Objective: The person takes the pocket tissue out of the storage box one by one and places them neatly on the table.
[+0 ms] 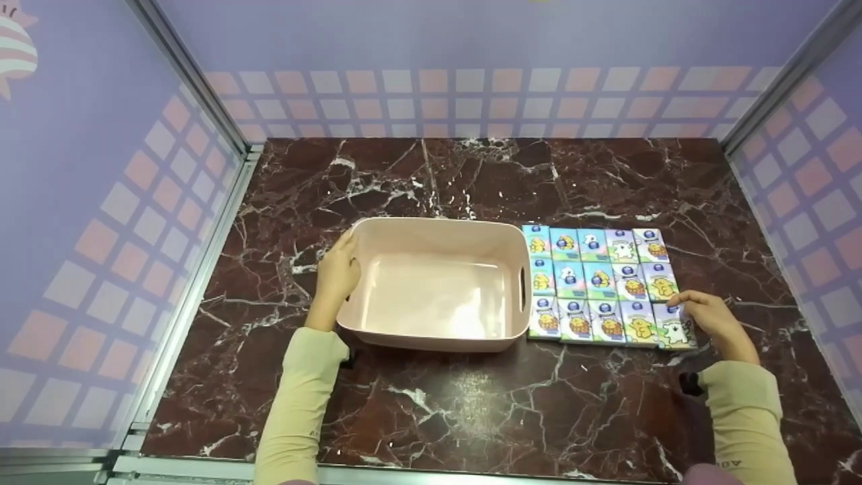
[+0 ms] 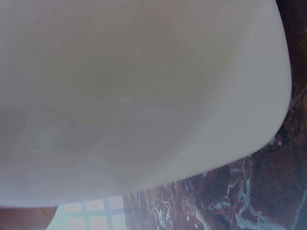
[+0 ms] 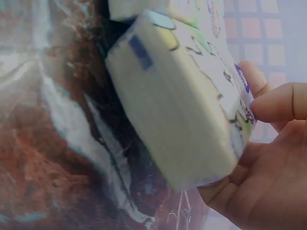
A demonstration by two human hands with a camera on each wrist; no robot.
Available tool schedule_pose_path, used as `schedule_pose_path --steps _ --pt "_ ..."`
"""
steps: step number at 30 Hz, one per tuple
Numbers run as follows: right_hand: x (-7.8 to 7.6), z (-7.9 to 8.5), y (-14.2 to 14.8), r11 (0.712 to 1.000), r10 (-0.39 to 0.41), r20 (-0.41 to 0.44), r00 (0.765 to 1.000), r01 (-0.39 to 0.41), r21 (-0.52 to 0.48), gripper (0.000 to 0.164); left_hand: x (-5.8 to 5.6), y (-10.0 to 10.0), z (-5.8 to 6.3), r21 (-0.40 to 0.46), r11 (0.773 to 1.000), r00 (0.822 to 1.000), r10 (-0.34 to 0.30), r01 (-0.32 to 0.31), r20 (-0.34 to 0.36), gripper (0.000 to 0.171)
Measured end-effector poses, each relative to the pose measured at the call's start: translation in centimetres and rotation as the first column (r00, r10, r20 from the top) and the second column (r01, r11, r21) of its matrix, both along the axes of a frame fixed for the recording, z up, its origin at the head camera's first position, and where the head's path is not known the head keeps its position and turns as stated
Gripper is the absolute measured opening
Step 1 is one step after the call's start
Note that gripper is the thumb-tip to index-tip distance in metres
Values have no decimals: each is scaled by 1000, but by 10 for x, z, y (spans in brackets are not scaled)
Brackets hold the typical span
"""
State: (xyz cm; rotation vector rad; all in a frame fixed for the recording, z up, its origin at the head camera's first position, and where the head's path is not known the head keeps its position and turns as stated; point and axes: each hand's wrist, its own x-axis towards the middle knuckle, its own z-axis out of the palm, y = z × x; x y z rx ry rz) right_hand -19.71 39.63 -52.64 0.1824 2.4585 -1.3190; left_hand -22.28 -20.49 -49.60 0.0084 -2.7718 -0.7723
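A pale pink plastic storage bin (image 1: 431,343) stands in the middle of the table, its inside bare. My left hand (image 1: 339,269) grips the bin's left end at the rim; in the left wrist view the bin wall (image 2: 144,96) hides nearly all of that hand. To the right of the bin, tissue packs with cartoon animals (image 1: 592,279) lie flat in three rows. My right hand (image 1: 717,323) holds the near-right corner pack (image 1: 673,330), which has a white animal on it. In the right wrist view, fingers and thumb pinch one end of this tissue pack (image 3: 168,110).
The dark red marble table (image 1: 471,404) has white veins. Purple panels with pink and white checks (image 1: 471,101) enclose it at the back and both sides. Metal rails (image 1: 195,316) edge the table. The bin's right wall stands close against the packs' left side.
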Motion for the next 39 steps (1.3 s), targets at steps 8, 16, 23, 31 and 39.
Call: schedule_pose_path --steps 8,16,23,31,39 --pt "8 -9 5 998 -53 -54 997 55 24 13 0 0 0 5 1000 1000 1 -1 -13 46" --pt "17 -2 6 995 -101 110 989 99 28 61 -2 0 -1 4 1000 1000 0 0 -3 46" --pt "18 3 2 1000 10 258 966 -11 3 83 -1 -1 0 8 1000 1000 7 -8 21 46" --pt "15 2 -4 999 -7 228 974 16 -37 72 -1 0 0 20 1000 999 3 -4 39 48" --pt "12 2 -4 998 -32 243 970 43 -38 72 0 0 1 15 1000 1000 6 -6 27 47"
